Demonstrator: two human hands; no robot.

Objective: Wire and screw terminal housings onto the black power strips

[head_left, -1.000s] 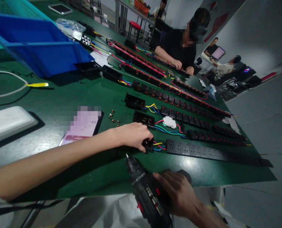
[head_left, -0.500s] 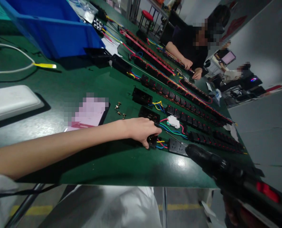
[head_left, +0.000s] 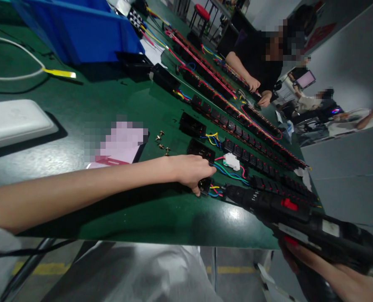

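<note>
Left hand (head_left: 194,170)'s fingers are clamped on the black end box (head_left: 204,184) by the surface's near edge, probably steadying it; right hand (head_left: 340,272)'s wrap the drill (head_left: 287,214), seemingly for control.

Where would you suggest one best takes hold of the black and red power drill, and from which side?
Probably by its black handle, from below on the person's right: it angles down from the long body, away from the chuck, and the right hand holds there.
</note>
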